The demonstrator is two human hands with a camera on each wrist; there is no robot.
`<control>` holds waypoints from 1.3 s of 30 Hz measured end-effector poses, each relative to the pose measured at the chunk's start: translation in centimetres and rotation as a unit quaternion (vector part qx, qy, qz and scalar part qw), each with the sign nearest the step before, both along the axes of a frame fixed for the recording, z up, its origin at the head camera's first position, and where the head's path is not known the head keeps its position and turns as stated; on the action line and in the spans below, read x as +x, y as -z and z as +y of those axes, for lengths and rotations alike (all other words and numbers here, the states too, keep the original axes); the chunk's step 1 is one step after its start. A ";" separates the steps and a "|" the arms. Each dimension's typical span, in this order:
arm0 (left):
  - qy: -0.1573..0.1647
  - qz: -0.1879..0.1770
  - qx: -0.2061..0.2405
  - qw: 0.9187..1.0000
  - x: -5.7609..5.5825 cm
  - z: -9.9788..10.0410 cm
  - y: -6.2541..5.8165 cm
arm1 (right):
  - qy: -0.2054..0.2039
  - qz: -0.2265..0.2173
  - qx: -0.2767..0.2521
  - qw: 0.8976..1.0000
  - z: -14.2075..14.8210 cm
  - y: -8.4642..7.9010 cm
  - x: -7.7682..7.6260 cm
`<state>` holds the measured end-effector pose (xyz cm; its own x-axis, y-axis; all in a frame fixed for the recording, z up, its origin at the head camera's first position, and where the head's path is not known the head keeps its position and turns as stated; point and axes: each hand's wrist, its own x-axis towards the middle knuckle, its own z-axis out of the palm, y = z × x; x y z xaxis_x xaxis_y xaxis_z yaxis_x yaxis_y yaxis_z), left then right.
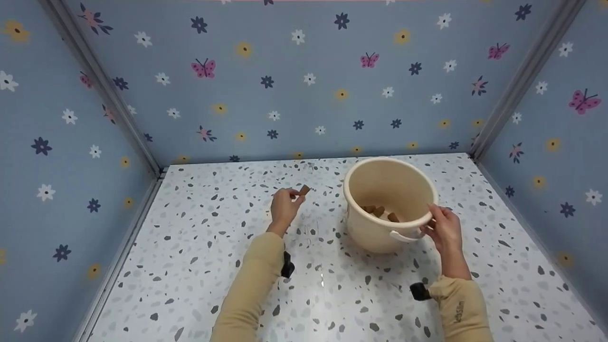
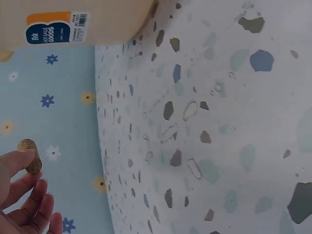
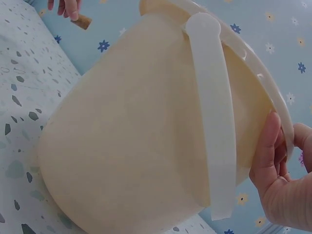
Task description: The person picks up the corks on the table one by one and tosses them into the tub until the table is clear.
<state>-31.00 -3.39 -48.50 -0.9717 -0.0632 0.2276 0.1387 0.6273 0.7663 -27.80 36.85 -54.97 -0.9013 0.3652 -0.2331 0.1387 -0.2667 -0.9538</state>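
Note:
Between thumb and fingertips, my left hand [image 1: 285, 207] pinches a brown cork [image 1: 304, 190], held to the left of a cream bucket [image 1: 373, 237]. In the left wrist view the cork [image 2: 30, 156] looks short and cylindrical, with a speckled surface. My right hand [image 1: 446, 230] grips the bucket's rim at its right side, thumb on one side and fingers on the other. Several similar corks [image 1: 378, 211] lie on the bottom inside the bucket. A white handle [image 3: 212, 112] hangs down the bucket's outer wall, close to the right hand.
The bucket stands on a white speckled tabletop [image 1: 199, 266]. Blue flowered panels [image 1: 304, 61] enclose it at the back, left and right. A label [image 2: 57, 28] is stuck on the bucket's side. A black wrist camera [image 1: 287, 265] sits at the left sleeve.

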 end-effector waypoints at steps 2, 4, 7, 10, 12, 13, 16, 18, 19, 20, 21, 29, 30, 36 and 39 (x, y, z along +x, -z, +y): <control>0.015 0.020 0.005 1.000 0.2 0.4 -0.7 | 0.007 -0.010 0.002 1.000 -1.9 -3.0 1.6; 0.026 0.034 0.003 0.999 0.5 0.9 -1.4 | 0.013 -0.015 0.009 1.000 -3.0 -4.5 2.5; 0.045 0.047 -0.001 0.998 1.1 1.7 -2.6 | 0.024 -0.037 0.014 0.999 -5.2 -7.9 4.4; 0.060 0.056 -0.008 0.997 1.7 2.5 -3.6 | 0.010 -0.013 -0.005 1.000 -4.8 -7.5 4.4; 0.070 0.067 -0.013 0.995 2.0 2.9 -4.2 | -0.005 0.003 -0.017 1.000 -3.7 -6.1 3.6; 0.073 0.072 -0.016 0.995 2.2 3.2 -4.4 | -0.013 0.022 -0.033 0.999 -2.7 -4.8 3.0; 0.078 0.082 -0.026 0.993 2.9 4.0 -5.2 | -0.019 0.028 -0.034 0.999 -1.2 -2.8 1.8; 0.085 0.087 -0.029 0.992 3.3 4.7 -5.8 | -0.013 0.024 -0.030 0.999 -0.6 -1.8 1.2; 0.087 0.089 -0.032 0.992 3.5 5.0 -6.0 | -0.006 0.026 -0.029 0.999 -0.3 -1.3 0.8; 0.091 0.089 -0.034 0.991 3.7 5.3 -6.2 | -0.002 0.013 -0.016 1.000 -0.5 -1.5 0.9; 0.096 0.090 -0.036 0.991 3.9 5.6 -6.4 | -0.007 0.016 -0.019 1.000 -0.2 -1.3 0.8; 0.127 0.068 -0.073 0.987 4.7 7.8 -7.5 | 0.010 -0.016 0.000 1.000 -4.3 -7.6 4.5; 0.129 0.064 -0.079 0.986 4.8 8.1 -7.6 | 0.019 -0.024 0.005 1.000 -4.6 -8.0 4.7; 0.145 0.051 -0.105 0.983 4.8 9.5 -8.0 | 0.013 -0.027 0.010 1.000 -1.4 -3.5 1.9; 0.146 0.044 -0.120 0.981 4.8 10.1 -8.2 | 0.013 -0.020 0.005 1.000 1.0 0.4 -0.2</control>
